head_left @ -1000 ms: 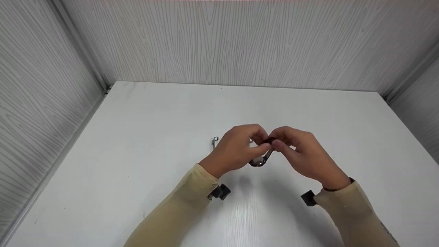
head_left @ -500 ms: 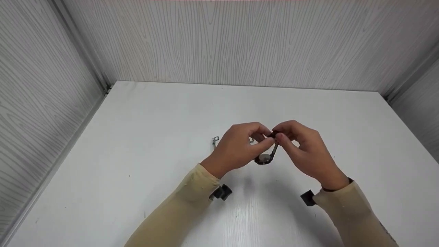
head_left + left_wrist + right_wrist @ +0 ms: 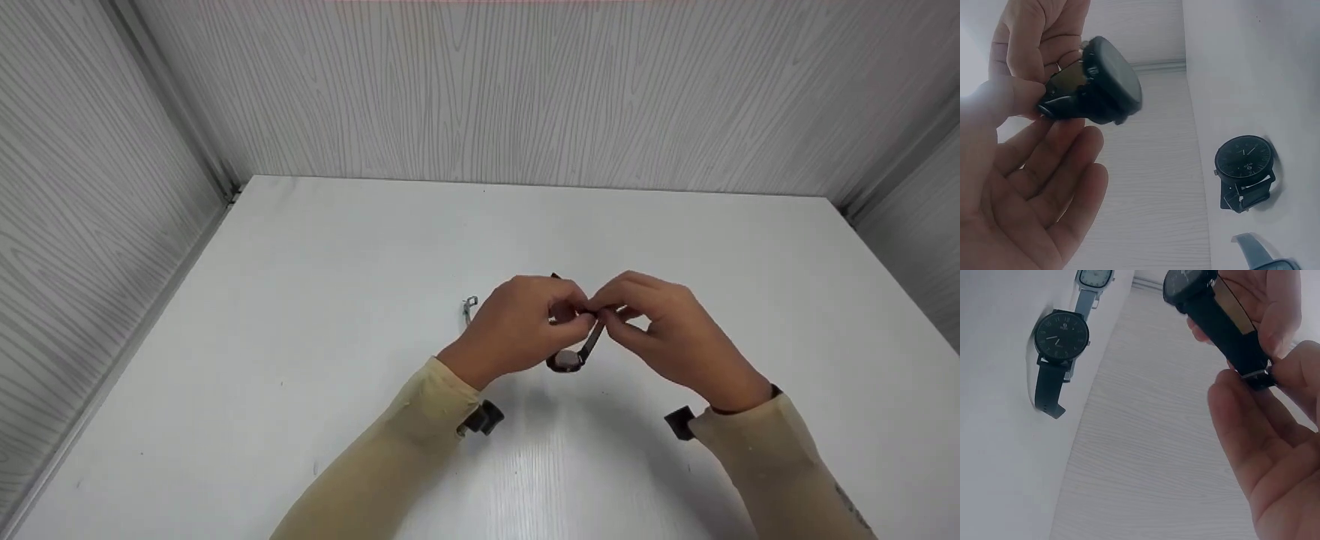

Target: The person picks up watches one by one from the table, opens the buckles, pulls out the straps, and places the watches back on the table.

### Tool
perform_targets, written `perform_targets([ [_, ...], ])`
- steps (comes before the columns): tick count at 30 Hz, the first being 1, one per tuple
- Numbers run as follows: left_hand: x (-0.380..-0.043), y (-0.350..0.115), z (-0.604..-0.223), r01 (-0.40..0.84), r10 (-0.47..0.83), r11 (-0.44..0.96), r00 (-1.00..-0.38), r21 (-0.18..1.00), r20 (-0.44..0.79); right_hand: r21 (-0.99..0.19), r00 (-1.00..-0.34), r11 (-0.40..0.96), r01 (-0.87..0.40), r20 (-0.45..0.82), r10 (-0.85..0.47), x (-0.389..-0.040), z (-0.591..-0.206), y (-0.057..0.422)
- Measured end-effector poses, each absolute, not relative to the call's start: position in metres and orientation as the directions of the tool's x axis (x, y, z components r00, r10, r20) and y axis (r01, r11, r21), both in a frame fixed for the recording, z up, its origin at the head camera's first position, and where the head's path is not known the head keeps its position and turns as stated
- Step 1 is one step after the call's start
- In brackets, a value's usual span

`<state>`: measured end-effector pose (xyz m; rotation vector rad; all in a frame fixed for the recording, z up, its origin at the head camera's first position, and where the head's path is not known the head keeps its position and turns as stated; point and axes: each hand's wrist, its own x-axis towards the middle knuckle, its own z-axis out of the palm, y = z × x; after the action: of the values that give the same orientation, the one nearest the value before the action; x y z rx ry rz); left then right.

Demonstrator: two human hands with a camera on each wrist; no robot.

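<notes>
Both hands hold a wristwatch (image 3: 568, 361) with a black strap, raised over the white table. Its dark dial hangs toward the person, and the strap (image 3: 1221, 332) bends up to the fingertips. In the head view my left hand (image 3: 525, 322) pinches the strap from the left, thumb against index finger. My right hand (image 3: 660, 322) pinches it close by, and in the right wrist view its thumb presses at the metal buckle (image 3: 1257, 374). The left wrist view shows the held watch's case (image 3: 1116, 79) from the side, somewhat blurred. Fingers hide part of the strap ends.
Another black watch (image 3: 1061, 334) lies on the table (image 3: 337, 247) beyond the hands, with a pale blue-grey watch (image 3: 1095, 277) next to it. The left hand mostly covers them in the head view. A wood-grain wall (image 3: 480, 90) stands behind the table.
The held watch shifted right and up, then back left and slightly down, both hands moving with it. A dark strap tip now shows behind the left hand.
</notes>
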<state>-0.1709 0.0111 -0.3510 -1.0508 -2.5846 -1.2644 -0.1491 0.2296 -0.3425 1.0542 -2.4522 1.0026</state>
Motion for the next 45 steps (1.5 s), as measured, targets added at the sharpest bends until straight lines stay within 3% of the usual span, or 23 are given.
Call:
perform_targets([
  [8,-0.174,0.01,-0.356,0.602,0.589,0.458,-0.757,0.654,0.284,-0.235,-0.613,0.58,-0.78,0.474,-0.632,-0.151,-0.345,0.234],
  [22,-0.174,0.011,-0.356,0.474,0.604,0.314,-0.768,0.823,0.212,-0.182,-0.508,0.507,-0.842,0.584,-0.633,-0.151,-0.35,0.233],
  [25,-0.174,0.011,-0.356,0.461,0.606,0.295,-0.767,0.837,0.209,-0.203,-0.514,0.505,-0.839,0.598,-0.615,-0.152,-0.351,0.231],
  [32,-0.174,0.01,-0.356,0.464,0.604,0.321,-0.771,0.826,0.199,-0.262,-0.609,0.567,-0.781,0.522,-0.597,-0.153,-0.351,0.231],
  [40,-0.174,0.007,-0.354,0.457,0.593,0.366,-0.786,0.811,0.175,-0.239,-0.564,0.524,-0.818,0.515,-0.645,-0.154,-0.352,0.233],
  [45,-0.175,0.006,-0.353,0.484,0.592,0.405,-0.785,0.776,0.181,-0.249,-0.576,0.53,-0.811,0.495,-0.65,-0.155,-0.352,0.233],
])
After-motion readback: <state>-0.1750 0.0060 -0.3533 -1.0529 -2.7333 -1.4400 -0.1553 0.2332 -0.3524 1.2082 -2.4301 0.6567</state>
